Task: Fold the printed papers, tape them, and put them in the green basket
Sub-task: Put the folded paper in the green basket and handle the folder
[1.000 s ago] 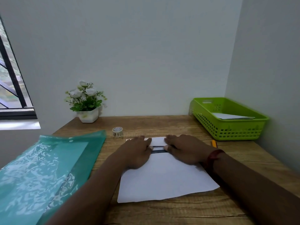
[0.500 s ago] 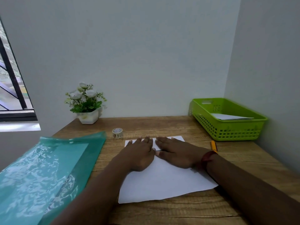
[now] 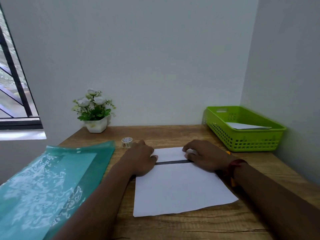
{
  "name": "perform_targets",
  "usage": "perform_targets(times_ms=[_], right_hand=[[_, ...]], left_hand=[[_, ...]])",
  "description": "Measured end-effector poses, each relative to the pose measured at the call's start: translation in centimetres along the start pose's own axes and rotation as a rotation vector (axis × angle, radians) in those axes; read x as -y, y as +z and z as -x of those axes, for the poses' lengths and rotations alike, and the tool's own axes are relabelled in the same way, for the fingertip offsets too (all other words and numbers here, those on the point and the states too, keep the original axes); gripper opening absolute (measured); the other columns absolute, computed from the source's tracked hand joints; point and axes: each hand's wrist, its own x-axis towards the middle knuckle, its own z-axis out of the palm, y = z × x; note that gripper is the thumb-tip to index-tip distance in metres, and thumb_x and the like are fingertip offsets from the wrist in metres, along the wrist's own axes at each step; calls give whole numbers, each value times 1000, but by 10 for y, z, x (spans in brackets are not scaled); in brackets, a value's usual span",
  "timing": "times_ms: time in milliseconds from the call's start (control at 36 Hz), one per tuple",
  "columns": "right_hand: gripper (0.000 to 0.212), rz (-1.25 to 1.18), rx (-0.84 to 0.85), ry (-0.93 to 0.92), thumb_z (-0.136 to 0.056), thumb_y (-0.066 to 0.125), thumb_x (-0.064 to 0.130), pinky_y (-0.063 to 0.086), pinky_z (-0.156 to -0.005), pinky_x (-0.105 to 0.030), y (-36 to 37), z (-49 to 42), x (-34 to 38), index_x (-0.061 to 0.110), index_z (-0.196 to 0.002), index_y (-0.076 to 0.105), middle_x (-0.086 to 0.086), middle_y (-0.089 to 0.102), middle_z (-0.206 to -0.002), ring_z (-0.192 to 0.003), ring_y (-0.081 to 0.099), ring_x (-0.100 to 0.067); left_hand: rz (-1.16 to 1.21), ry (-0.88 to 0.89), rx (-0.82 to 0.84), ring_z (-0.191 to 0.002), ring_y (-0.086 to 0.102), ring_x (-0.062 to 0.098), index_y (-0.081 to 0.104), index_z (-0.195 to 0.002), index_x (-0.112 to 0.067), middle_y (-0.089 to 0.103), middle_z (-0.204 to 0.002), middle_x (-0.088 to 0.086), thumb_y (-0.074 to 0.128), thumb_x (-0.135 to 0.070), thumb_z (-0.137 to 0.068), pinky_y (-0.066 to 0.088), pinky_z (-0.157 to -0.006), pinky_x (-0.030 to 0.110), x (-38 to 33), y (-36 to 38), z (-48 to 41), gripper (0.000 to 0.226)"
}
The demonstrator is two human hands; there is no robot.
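Wooden desk (image 3: 173, 134) in a corner, plain white walls behind and to the right, window at far left. White sheet of paper (image 3: 180, 189) lies flat on the desk, its far strip folded back toward the person, with a dark printed band (image 3: 173, 162) showing along the fold edge

Left hand (image 3: 141, 157) palm down on the far-left part of the sheet, fingers flat and spread, pressing, not gripping anything. Right hand (image 3: 204, 155) palm down on the far-right part, fingertips curled onto the folded strip, pinning it to the sheet; can't tell if it pinches the edge or only presses. Dark band runs between the 2 hands. Red band (image 3: 233, 166) on the right wrist

Tape roll (image 3: 127, 142) stands just beyond and left of the left hand, apart from it, on bare wood. Teal plastic folder (image 3: 52, 179) lies left of the left forearm, hanging past the desk's left edge. Potted white flowers (image 3: 94, 111) well beyond the left hand, against the back wall

Green basket (image 3: 245, 141) sits beyond and right of the right hand, in the corner, with 1 folded white paper (image 3: 245, 126) inside. Small yellow-orange object (image 3: 228, 152) peeks out just right of the right hand, mostly hidden, can't identify it
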Motion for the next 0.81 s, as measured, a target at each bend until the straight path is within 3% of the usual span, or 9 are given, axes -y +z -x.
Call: perform_targets(times_ms=[56,111,250,528,806], right_hand=[[28,-4,-8,7,-94,54,39,40,-101,-35,1,-1,0,28,-120,60,2,56,-125,-117,51,-16],[33,-11,-15,13,-93,56,40,38,-101,-32,2,-2,-1,27,-123,57,2,52,-126,-119,49,-16],[50,-54,-48,21,-88,62,43,37,-104,-32,2,-4,-3,25,-133,49,3,46,-133,-124,45,-14],[54,-55,-50,5,-88,63,43,34,-106,-31,3,-3,-4,27,-138,47,3,46,-136,-130,39,-16],[59,-60,-14,10,-92,58,40,31,-110,-37,4,-2,-2,25,-146,37,1,46,-141,-133,34,-21]], left_hand=[[0,-24,-13,-126,41,30,54,-135,-22,45,-132,10,43,-53,-96,40,-103,45,4,1,0,50],[15,-44,-16,-131,35,31,46,-141,-25,41,-138,11,44,-57,-94,37,-106,45,6,2,0,57],[22,-73,13,-137,25,35,35,-146,-32,35,-143,11,43,-60,-94,29,-109,47,9,5,-5,60],[31,-86,10,-140,22,38,24,-151,-29,31,-149,15,42,-59,-94,25,-112,50,11,8,-7,67],[107,-19,13,-130,25,32,41,-131,-29,32,-134,7,46,-51,-97,25,-107,45,8,4,-1,41]])
